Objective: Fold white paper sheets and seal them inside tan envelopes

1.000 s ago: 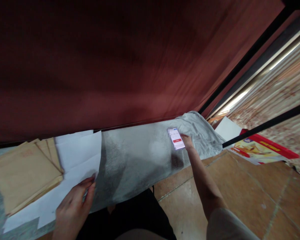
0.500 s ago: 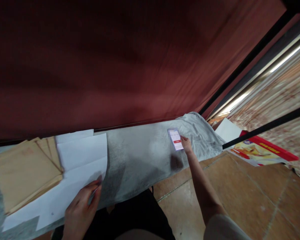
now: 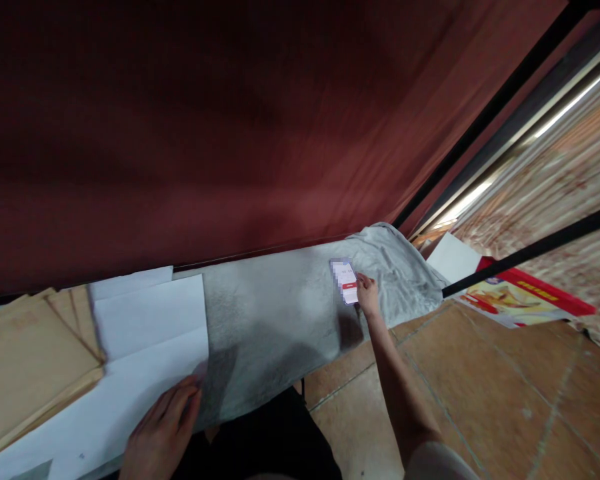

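At the right of the grey cloth, my right hand [image 3: 367,293] is closed on the near right edge of a smartphone [image 3: 344,280]. Its lit screen shows a white page with a red button. My left hand [image 3: 161,427] is at lower left, over the near right part of the white paper sheets [image 3: 155,333]. Its fingers are curled and pressed together; whatever they hold is hidden. Brown paper envelopes [image 3: 30,360] lie stacked on the left part of the sheets.
A grey cloth [image 3: 265,320] covers the long narrow surface, backed by a dark red fabric wall [image 3: 205,133]. Black poles [image 3: 535,250] cross at right. Beyond them a red and yellow printed box [image 3: 520,293] rests near the tiled floor [image 3: 460,380].
The view has shifted slightly, so the papers and envelopes appear further left. The thin pale thing seen in my left hand before no longer shows. My right hand still grips the smartphone.
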{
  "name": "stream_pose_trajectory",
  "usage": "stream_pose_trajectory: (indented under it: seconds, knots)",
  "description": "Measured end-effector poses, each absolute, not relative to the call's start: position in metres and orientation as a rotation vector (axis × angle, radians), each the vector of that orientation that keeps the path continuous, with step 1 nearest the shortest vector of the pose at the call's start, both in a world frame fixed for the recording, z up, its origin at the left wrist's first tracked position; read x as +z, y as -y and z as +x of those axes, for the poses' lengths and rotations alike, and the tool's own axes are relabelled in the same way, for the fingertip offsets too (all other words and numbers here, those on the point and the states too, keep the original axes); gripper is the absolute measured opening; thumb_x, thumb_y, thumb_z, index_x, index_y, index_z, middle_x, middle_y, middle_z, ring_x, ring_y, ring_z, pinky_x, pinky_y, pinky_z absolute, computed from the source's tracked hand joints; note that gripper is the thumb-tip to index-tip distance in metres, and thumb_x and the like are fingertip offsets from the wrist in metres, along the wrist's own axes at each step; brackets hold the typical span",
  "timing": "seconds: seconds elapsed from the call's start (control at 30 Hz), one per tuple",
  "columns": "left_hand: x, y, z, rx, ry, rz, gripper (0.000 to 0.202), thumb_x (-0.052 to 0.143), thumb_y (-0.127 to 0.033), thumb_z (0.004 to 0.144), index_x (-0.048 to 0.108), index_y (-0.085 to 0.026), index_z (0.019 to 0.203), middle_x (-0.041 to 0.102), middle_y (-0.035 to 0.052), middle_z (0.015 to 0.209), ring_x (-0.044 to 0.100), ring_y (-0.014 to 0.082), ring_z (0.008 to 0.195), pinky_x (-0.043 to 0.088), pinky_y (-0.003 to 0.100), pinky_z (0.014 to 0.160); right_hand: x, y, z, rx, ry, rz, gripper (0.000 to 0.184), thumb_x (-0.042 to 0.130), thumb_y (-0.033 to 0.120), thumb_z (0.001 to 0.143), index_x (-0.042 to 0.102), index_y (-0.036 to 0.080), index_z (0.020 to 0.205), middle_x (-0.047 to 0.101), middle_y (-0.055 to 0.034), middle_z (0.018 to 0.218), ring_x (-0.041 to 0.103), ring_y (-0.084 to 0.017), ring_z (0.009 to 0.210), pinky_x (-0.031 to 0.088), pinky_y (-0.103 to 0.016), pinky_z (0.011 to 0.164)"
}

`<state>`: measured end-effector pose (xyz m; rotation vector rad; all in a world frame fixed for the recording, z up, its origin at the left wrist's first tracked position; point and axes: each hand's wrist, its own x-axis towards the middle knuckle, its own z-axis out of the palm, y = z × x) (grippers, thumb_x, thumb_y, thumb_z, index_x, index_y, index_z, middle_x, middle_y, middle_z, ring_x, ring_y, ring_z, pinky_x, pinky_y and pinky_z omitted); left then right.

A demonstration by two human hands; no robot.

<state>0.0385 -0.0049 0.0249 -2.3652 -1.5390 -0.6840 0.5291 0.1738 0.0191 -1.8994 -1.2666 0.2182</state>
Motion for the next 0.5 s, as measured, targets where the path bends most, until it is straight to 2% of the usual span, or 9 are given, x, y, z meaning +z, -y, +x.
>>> stream_pose_trajectory:
  seconds: [0.07, 0.13, 0.27, 0.33, 0.4, 0.5]
  knots:
    - [0.028, 0.003, 0.042, -0.628, 1.418, -2.383, 0.03, 0.036, -0.018, 0.099, 0.065, -0.024, 0.103, 0.077, 0.0059, 0.103, 0.074, 0.023, 0.091, 0.058, 0.036, 0.081, 0.021, -0.16, 0.515, 0.213, 1.208, -1.892, 0.045, 0.043, 0.036, 0.088, 0.072, 0.013, 0.114, 0.067, -0.018, 0.118, 0.059, -0.029, 0.114, 0.044, -0.048, 0.106]
    - [0.034, 0.0, 0.047, -0.584, 1.312, -2.407, 0.032, 0.037, -0.011, 0.097, 0.066, -0.023, 0.101, 0.077, 0.0066, 0.105, 0.073, 0.0235, 0.093, 0.057, 0.037, 0.084, 0.02, -0.143, 0.486, 0.379, 1.112, -1.756, 0.041, 0.047, 0.04, 0.088, 0.072, 0.018, 0.113, 0.066, -0.0147, 0.12, 0.06, -0.027, 0.112, 0.047, -0.046, 0.103]
    - [0.045, -0.008, 0.068, -0.632, 1.229, -2.459, 0.03, 0.042, -0.007, 0.097, 0.069, -0.021, 0.101, 0.077, 0.0071, 0.109, 0.073, 0.0231, 0.098, 0.054, 0.038, 0.091, 0.014, -0.105, 0.389, 1.242, 0.958, -1.381, 0.043, 0.06, 0.057, 0.083, 0.072, 0.023, 0.106, 0.071, -0.0076, 0.096, 0.065, -0.024, 0.082, 0.056, -0.04, 0.074]
    - [0.046, -0.008, 0.085, -0.67, 1.227, -2.492, 0.028, 0.044, -0.009, 0.098, 0.07, -0.019, 0.102, 0.077, 0.008, 0.111, 0.072, 0.0224, 0.1, 0.053, 0.037, 0.094, 0.013, -0.089, 0.339, 1.673, 0.893, -1.245, 0.051, 0.069, 0.068, 0.076, 0.073, 0.023, 0.098, 0.072, -0.0061, 0.088, 0.064, -0.022, 0.074, 0.057, -0.039, 0.068]
    - [0.044, -0.004, 0.105, -0.697, 1.25, -2.52, 0.028, 0.045, -0.009, 0.098, 0.07, -0.019, 0.105, 0.077, 0.0083, 0.115, 0.072, 0.0222, 0.104, 0.052, 0.037, 0.097, 0.015, -0.076, 0.3, 1.798, 0.928, -1.205, 0.054, 0.07, 0.073, 0.074, 0.073, 0.021, 0.089, 0.07, -0.0042, 0.079, 0.063, -0.021, 0.07, 0.055, -0.036, 0.065]
    - [0.038, 0.009, 0.134, -0.719, 1.262, -2.585, 0.033, 0.041, -0.008, 0.1, 0.07, -0.019, 0.112, 0.076, 0.0067, 0.12, 0.07, 0.0212, 0.113, 0.051, 0.036, 0.101, 0.022, -0.067, 0.274, 1.801, 1.028, -1.143, 0.044, 0.071, 0.065, 0.076, 0.072, 0.022, 0.083, 0.068, 0.0001, 0.075, 0.062, -0.017, 0.072, 0.053, -0.03, 0.07]
